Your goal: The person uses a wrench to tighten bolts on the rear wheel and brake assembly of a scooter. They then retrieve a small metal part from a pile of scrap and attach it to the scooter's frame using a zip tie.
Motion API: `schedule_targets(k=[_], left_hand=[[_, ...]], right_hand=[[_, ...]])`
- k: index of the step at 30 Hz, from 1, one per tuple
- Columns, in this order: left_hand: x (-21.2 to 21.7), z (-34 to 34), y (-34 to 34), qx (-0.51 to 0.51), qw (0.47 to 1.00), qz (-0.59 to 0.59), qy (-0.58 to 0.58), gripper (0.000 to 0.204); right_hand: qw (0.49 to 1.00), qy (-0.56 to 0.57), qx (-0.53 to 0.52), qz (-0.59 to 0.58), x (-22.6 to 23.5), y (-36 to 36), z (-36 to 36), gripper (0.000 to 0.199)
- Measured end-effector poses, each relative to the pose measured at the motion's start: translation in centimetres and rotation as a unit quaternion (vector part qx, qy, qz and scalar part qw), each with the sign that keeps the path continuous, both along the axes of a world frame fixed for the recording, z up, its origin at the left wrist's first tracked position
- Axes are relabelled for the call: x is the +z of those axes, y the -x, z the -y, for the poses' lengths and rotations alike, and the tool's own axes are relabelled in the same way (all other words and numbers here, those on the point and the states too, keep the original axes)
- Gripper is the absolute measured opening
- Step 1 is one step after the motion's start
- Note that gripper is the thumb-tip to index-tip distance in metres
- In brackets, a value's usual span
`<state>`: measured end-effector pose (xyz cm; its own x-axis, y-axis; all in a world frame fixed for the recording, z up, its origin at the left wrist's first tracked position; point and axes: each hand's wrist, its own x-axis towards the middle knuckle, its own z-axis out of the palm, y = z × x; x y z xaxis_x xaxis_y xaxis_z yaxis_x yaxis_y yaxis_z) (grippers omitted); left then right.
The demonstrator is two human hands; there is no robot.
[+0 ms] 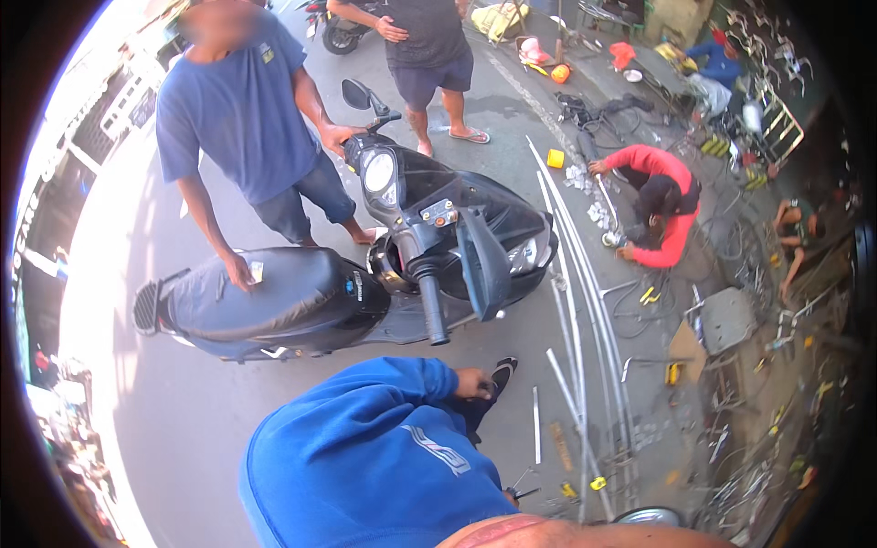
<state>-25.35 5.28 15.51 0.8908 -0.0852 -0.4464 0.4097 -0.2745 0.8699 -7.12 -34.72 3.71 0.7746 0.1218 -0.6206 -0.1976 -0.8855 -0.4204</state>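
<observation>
My left hand (473,384) comes out of a blue sleeve (393,379) in front of me. Its fingers are curled round something small and dark that I cannot make out. Only a sliver of my right hand (512,496) shows past my blue sweatshirt (365,466), beside a thin dark tool; its fingers are hidden. Beyond my left hand stands a dark motor scooter (438,242) with a black seat (274,297). A person in a blue T-shirt (233,110) stands on its far side, one hand on the handlebar, the other holding a small pale paper (257,271) over the seat.
Long metal tubes (585,301) lie on the ground to the right. Beside them a person in a red top (671,205) crouches over a metal piece. A yellow container (554,158), cables, tools and scrap cover the far right. Another person (434,73) stands behind the scooter.
</observation>
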Motion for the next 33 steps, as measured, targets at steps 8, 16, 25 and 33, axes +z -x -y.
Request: schedule_targets(k=[8,16,25,33], left_hand=[[-9.6,-5.4,4.3,0.389,0.849,-0.349,-0.082,0.026],[-7.2,-3.8,-1.7,0.83,0.477,-0.2,0.209,0.024],[28.3,-5.6,10.3,0.938,0.136,0.233,-0.219,0.022],[39.6,-16.1,-1.5,0.236,0.559,-0.127,-0.784,0.056]], right_hand=[[0.958,-0.134,0.173,0.187,14.5,-33.9,-24.6,0.034],[0.931,-0.194,0.24,0.196,19.6,-44.1,-34.4,0.038],[0.956,0.088,0.24,0.146,-0.4,-43.4,-6.1,0.044],[0.971,0.102,0.214,-0.005,2.2,-52.2,-4.7,0.031]])
